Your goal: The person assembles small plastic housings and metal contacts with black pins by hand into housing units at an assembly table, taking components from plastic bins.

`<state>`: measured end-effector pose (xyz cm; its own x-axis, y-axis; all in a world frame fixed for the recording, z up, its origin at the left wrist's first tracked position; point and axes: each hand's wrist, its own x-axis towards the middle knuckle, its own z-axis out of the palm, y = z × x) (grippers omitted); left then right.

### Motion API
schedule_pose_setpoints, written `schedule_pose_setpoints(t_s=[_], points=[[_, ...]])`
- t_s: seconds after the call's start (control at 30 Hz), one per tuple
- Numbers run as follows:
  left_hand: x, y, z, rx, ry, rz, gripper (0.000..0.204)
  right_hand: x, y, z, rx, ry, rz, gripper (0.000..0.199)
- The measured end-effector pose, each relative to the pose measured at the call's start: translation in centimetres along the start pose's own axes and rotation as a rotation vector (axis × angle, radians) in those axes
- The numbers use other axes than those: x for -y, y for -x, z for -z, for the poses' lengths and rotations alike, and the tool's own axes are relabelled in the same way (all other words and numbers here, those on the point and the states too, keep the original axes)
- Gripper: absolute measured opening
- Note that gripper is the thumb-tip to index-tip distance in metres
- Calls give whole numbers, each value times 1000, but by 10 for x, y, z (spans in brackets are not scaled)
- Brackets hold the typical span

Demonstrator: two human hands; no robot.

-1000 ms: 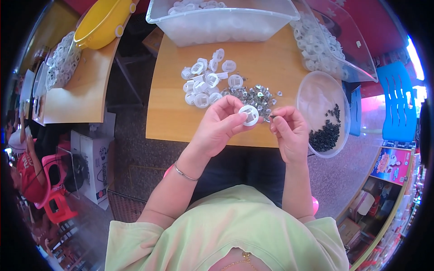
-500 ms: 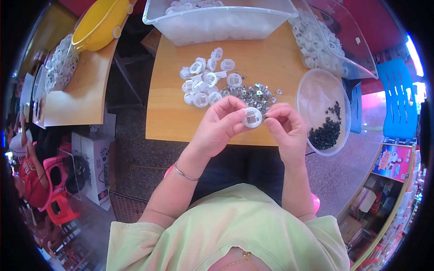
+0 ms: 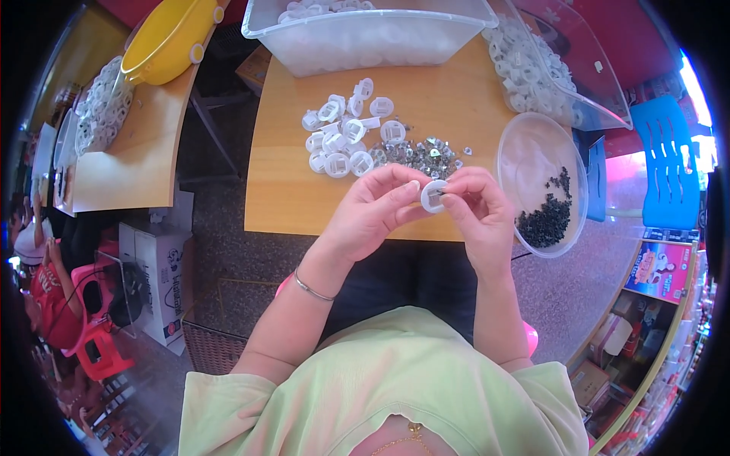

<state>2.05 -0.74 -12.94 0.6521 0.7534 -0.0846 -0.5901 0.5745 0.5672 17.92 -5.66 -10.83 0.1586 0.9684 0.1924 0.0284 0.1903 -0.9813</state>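
My left hand (image 3: pixel 380 201) pinches a round white plastic part (image 3: pixel 432 197) by its left edge, between thumb and fingers. The part is tilted, and a slot shows in its middle. At its right side my right hand (image 3: pixel 479 209) is closed in a pinch, its fingertips at the slot. Something tiny and dark shows at those fingertips, too small to name. Beyond my hands a pile of small shiny metal pieces (image 3: pixel 430 154) lies on the wooden table (image 3: pixel 281 197). Several similar white round parts (image 3: pixel 334 140) are heaped to its left.
A round clear tub (image 3: pixel 525 144) with small black pieces (image 3: pixel 546 222) stands at the table's right edge. At the back are a large translucent bin (image 3: pixel 365 53) and a clear bin (image 3: pixel 601 95) of white parts. Another table (image 3: pixel 144 159) on the left bears a yellow basin (image 3: pixel 171 38).
The white part has shifted slightly right and turned more edge-on. My right fingertips have come from beside it onto its face, near the slot.
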Motion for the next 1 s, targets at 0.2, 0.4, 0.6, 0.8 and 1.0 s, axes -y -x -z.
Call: schedule_pose_setpoints(t_s=[0.2,0.4,0.6,0.8,1.0], points=[[-1,2,0,-14,-58,44,14,-1,1,-2,-3,-79,-4,12],[2,2,5,20,-6,47,13,0,0,-4,25,-109,0,12],[1,2,5,13,-5,74,13,-1,1,-3,35,-102,-27,12],[2,2,8,20,12,91,11,2,1,-4,15,-38,-34,11],[3,1,9,1,-9,66,10,12,-1,-8,-21,166,11,11]])
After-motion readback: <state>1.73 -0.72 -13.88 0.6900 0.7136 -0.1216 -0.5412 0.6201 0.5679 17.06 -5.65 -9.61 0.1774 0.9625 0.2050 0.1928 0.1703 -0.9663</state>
